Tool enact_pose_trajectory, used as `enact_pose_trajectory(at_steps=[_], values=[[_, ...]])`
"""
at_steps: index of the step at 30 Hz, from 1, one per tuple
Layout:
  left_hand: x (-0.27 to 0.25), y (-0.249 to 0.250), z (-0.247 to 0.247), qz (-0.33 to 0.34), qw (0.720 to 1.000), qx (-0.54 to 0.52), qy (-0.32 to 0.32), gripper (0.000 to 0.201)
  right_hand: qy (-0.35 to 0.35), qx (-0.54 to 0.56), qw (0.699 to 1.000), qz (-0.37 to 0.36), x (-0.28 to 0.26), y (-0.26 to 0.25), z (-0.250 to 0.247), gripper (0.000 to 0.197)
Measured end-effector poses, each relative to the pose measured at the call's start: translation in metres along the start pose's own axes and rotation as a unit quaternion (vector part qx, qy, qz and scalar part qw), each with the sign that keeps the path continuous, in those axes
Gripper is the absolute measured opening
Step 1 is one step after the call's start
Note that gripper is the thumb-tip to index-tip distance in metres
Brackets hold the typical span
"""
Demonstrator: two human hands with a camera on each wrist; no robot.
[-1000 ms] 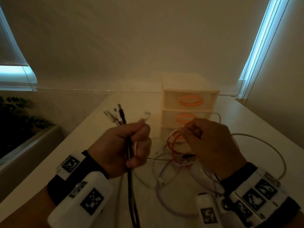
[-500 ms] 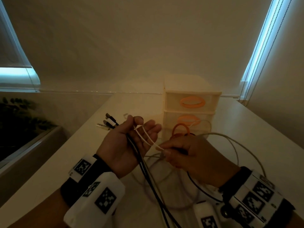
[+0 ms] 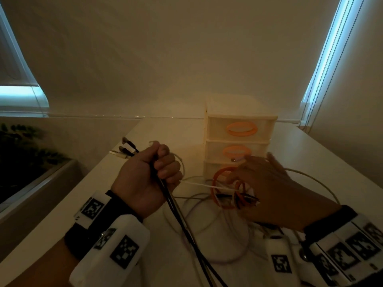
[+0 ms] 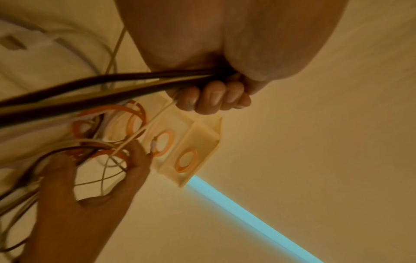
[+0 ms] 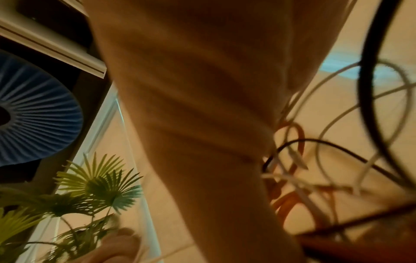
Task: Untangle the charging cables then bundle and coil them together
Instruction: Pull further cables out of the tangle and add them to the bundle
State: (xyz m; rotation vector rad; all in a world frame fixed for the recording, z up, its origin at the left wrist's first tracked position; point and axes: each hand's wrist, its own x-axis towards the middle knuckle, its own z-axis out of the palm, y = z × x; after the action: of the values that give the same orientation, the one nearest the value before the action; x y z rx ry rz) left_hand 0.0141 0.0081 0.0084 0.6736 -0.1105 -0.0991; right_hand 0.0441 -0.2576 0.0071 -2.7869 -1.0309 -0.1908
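Observation:
My left hand is a closed fist round a bunch of black cables and thin white ones. Their plugs stick out above the fist to the upper left. In the left wrist view the curled fingers clamp the black cables. A thin white cable runs taut from the fist to a tangle of orange, white and black loops. My right hand lies over that tangle, thumb and fingers spread round the loops. No pinch shows.
A small three-drawer unit with orange handles stands just behind the tangle on the pale table. A long white cable loop arcs to the right. A leafy plant sits past the table's left edge.
My left hand has closed from an open palm into a fist on the cables. My right hand has left the white strand near that palm and moved right onto the tangle.

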Motion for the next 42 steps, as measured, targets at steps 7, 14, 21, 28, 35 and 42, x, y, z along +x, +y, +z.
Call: enact_pose_trajectory(at_steps=[7, 14, 21, 28, 35, 42], values=[[-0.001, 0.045, -0.011, 0.112, 0.993, -0.039, 0.029, 0.042, 0.008, -0.004, 0.991, 0.135, -0.005, 0.029, -0.014, 0.059], [0.004, 0.017, -0.007, 0.071, 0.997, -0.021, 0.019, 0.040, 0.201, 0.169, 0.964, -0.044, -0.006, 0.010, -0.019, 0.039], [-0.007, 0.004, 0.010, 0.008, 0.996, -0.078, -0.040, 0.038, 0.056, 0.140, 0.988, -0.033, 0.010, -0.016, 0.005, 0.032], [-0.013, 0.004, 0.018, -0.022, 0.992, -0.081, -0.093, 0.038, 0.011, 0.117, 0.993, 0.012, 0.021, -0.017, 0.009, 0.011], [-0.006, 0.050, -0.008, 0.068, 0.992, -0.099, -0.027, 0.037, 0.118, 0.145, 0.977, 0.103, 0.015, -0.007, 0.000, 0.023], [-0.009, 0.095, -0.038, 0.169, 0.979, -0.109, 0.024, 0.019, 0.170, 0.107, 0.968, 0.149, 0.018, 0.000, -0.007, 0.022]])
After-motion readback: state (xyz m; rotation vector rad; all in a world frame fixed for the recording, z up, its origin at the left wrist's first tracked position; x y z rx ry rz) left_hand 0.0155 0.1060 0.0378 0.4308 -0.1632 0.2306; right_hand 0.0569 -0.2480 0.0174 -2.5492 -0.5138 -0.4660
